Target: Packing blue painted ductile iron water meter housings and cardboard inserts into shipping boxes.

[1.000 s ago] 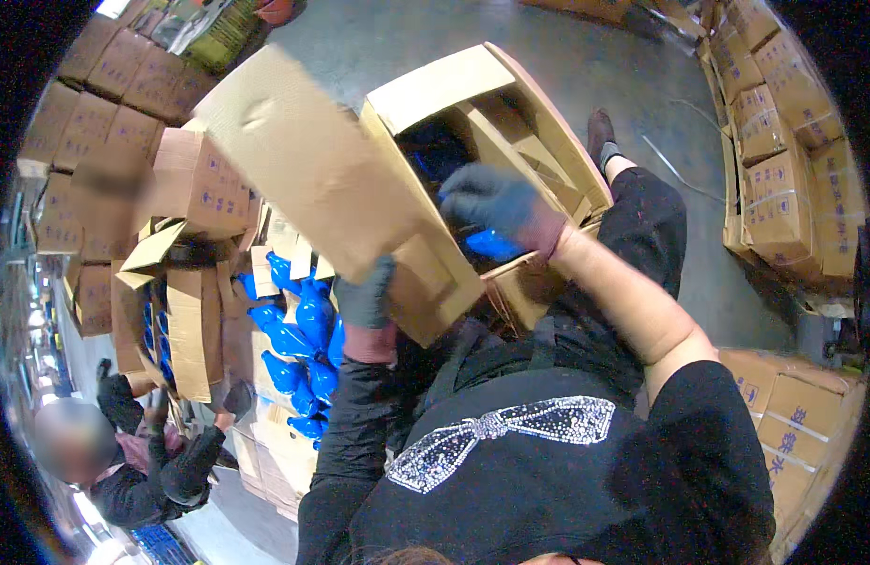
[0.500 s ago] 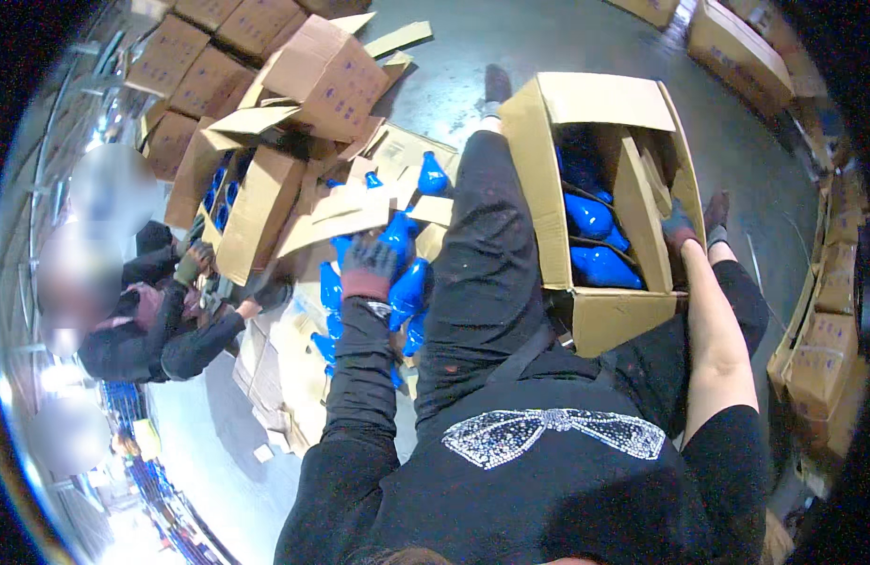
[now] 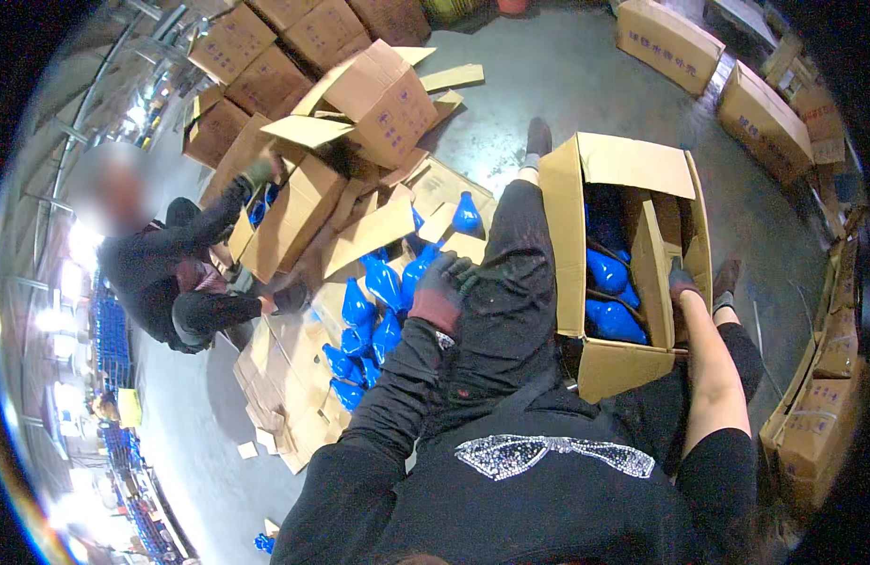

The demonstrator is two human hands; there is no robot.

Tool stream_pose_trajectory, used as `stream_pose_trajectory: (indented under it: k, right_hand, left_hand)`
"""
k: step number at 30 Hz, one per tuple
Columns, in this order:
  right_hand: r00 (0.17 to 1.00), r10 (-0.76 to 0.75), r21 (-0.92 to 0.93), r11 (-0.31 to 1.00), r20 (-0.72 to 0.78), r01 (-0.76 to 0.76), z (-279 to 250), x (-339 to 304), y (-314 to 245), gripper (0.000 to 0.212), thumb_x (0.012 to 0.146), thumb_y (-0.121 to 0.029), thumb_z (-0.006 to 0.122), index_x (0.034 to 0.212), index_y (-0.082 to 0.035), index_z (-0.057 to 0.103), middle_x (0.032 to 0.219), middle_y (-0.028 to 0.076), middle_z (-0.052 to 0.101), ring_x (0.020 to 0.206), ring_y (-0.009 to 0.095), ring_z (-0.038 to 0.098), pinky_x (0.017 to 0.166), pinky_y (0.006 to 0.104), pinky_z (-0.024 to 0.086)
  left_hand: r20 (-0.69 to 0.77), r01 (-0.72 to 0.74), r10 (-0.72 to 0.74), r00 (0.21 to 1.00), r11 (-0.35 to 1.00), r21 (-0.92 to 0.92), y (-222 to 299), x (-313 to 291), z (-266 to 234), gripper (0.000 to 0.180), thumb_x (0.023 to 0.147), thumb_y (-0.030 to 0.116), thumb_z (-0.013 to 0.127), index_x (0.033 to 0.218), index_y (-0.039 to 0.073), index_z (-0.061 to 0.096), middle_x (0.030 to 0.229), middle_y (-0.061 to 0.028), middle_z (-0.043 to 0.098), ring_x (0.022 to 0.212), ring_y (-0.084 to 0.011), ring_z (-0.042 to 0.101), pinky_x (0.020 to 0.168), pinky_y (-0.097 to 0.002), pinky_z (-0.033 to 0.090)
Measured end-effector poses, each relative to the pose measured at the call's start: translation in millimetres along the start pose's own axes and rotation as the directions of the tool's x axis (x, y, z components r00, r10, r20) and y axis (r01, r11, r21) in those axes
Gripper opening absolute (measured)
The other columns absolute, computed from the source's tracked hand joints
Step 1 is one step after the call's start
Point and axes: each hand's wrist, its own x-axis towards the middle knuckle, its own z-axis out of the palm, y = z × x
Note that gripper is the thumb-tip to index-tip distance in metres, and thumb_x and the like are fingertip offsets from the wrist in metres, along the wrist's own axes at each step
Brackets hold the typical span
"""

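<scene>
My left hand, in a dark glove with a maroon cuff, is over my left thigh beside a pile of glossy blue bottle-shaped pieces. Its fingers look curled, and whatever lies under them is hidden. One blue piece sits right against the glove's left side. Between my legs stands an open cardboard box. Inside it, several blue pieces lie left of an upright cardboard divider. Reaching over the box's right wall, my gloved right hand grips the divider; its fingertips are partly hidden.
At the left a crouching co-worker reaches into another open box. Flattened cardboard lies under the blue pile. Stacked cartons rise behind, and more cartons line the right side.
My left hand has shifted right from over the blue pile to my thigh. My right hand stays at the divider. The co-worker's arm has lifted to the other box, and the whole view has shifted.
</scene>
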Motion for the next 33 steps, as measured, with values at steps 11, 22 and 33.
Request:
stream_pose_trajectory:
  k: [11, 22, 33]
  right_hand:
    - [0.687, -0.302, 0.011, 0.911, -0.661, 0.411, -21, -56, -2, 0.084, 0.071, -0.027, 0.07, 0.139, -0.007, 0.026, 0.128, 0.026, 0.045, 0.114, 0.039, 0.049, 0.095, 0.0396, 0.04]
    - [0.739, -0.259, -0.037, 0.952, -0.622, 0.302, -98, -179, -8, 0.072, 0.064, -0.027, 0.072, 0.125, 0.0, 0.043, 0.113, 0.024, 0.056, 0.104, 0.039, 0.054, 0.09, 0.0415, 0.044]
    - [0.654, -0.587, 0.535, 0.396, -0.477, 0.746, -77, -294, -135, 0.057, 0.077, -0.015, 0.07, 0.126, -0.001, 0.045, 0.106, 0.006, 0.058, 0.094, 0.012, 0.054, 0.082, 0.0273, 0.045]
  left_hand:
    - [-0.045, -0.072, 0.078, 0.996, 0.991, 0.116, -10, -10, 57, 0.031, 0.091, 0.02, 0.049, 0.115, 0.001, 0.049, 0.105, -0.0152, 0.056, 0.1, -0.0295, 0.054, 0.089, -0.0395, 0.044]
    - [0.355, -0.184, 0.055, 0.933, 0.922, 0.341, -28, -29, 99, 0.025, 0.087, 0.013, 0.057, 0.109, 0.001, 0.053, 0.095, -0.0094, 0.062, 0.091, -0.0184, 0.059, 0.085, -0.0298, 0.047]
    - [0.439, -0.072, -0.061, 0.896, 0.957, 0.281, -62, -76, 187, 0.045, 0.084, 0.013, 0.058, 0.126, 0.004, 0.044, 0.118, -0.0122, 0.056, 0.109, -0.0238, 0.054, 0.091, -0.0373, 0.045]
